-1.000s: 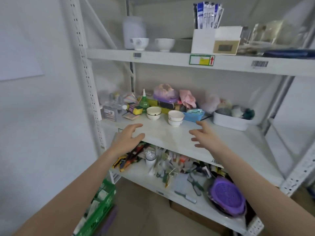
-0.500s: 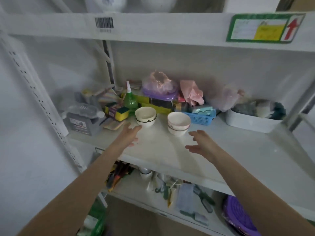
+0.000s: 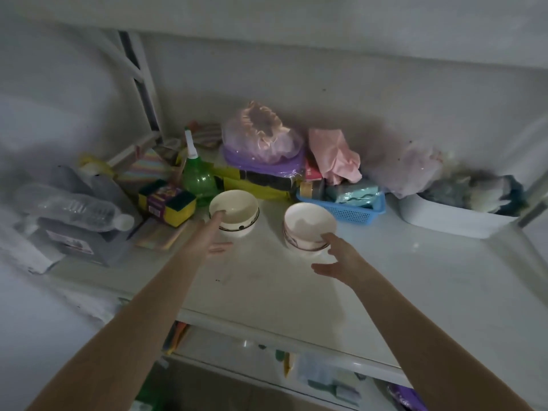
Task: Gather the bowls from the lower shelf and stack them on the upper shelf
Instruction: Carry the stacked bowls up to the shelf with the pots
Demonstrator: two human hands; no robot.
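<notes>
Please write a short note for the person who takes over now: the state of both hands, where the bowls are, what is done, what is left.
Left hand: open, fingertips at the rim of the left bowl, no grip yet.
Right hand: open, fingers touching the near side of the right bowl stack, not closed.
Both sit on the lower shelf, in front of the green bottle and blue basket.
Done: nothing lifted.
Left: grasp the bowls and stack them on the upper shelf, out of view.

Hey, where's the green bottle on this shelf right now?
In the head view the green bottle stands left of centre near the back, just behind the left bowl, with the sponge pack to its left.
</notes>
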